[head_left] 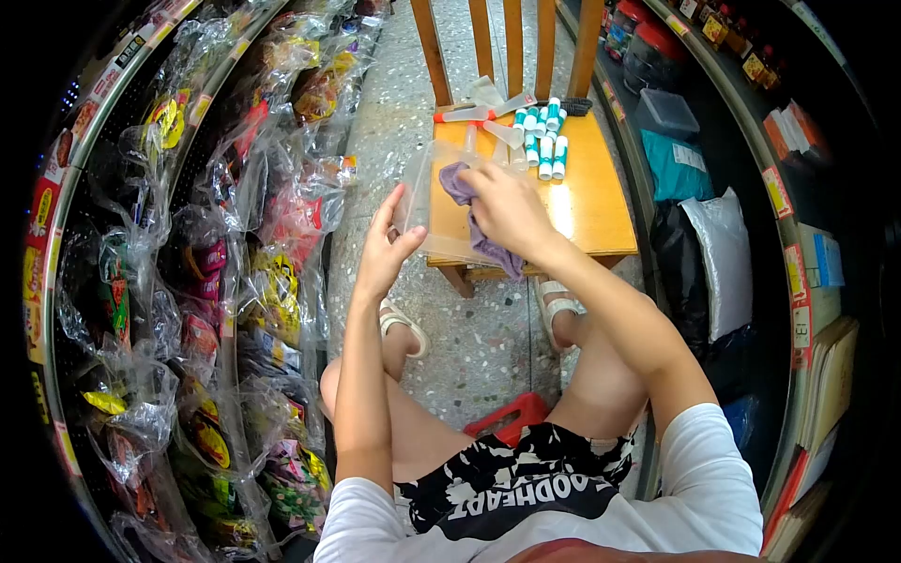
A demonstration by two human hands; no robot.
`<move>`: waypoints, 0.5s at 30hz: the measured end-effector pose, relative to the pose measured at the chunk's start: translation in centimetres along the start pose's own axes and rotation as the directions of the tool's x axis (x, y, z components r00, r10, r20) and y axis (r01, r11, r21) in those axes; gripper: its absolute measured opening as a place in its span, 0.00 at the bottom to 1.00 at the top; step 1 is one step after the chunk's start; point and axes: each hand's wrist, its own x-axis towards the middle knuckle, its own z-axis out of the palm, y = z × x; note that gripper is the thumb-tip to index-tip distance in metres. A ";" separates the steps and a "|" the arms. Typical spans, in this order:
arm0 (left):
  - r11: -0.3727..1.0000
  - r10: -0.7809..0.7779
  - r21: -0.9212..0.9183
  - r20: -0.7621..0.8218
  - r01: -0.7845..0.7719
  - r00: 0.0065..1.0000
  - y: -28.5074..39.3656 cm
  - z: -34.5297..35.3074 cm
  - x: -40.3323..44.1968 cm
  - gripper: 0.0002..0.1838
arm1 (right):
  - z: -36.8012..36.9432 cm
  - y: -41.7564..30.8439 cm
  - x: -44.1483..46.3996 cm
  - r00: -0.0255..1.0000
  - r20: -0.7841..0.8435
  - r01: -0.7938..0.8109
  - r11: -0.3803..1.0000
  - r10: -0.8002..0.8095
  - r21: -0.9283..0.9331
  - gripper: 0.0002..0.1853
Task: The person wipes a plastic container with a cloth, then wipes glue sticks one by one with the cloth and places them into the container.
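Note:
A translucent plastic container is tilted in front of the chair seat. My left hand grips its left side, thumb on the near side and fingers along the edge. My right hand is closed around a purple cloth and presses it against the container; part of the cloth hangs below the hand. Just beyond, on the wooden chair, stand and lie several white tubes with teal labels. Clear bottles with orange caps lie beside them, partly behind the container. A black bristly item is at the back.
Shelves of plastic-wrapped packets run close along the left. On the right, shelves hold a teal bag, a silver-grey package and a clear box. A red plastic object is on the speckled floor between my legs.

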 end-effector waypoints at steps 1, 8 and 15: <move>1.000 0.001 0.009 0.021 -0.002 1.000 -0.1 0.0 0.1 0.43 | 1.5 0.2 0.0 1.000 -0.010 -0.013 0.999 0.013 -0.052 0.17; 0.992 0.105 0.079 -0.057 -0.101 0.993 -1.8 0.3 0.0 0.44 | 5.4 1.3 0.1 0.983 0.161 -0.051 0.977 0.086 -0.208 0.13; 0.906 0.253 0.339 0.047 -0.253 0.966 0.1 1.5 0.0 0.49 | 4.1 0.4 -0.5 0.846 0.523 0.056 0.959 0.103 -0.279 0.09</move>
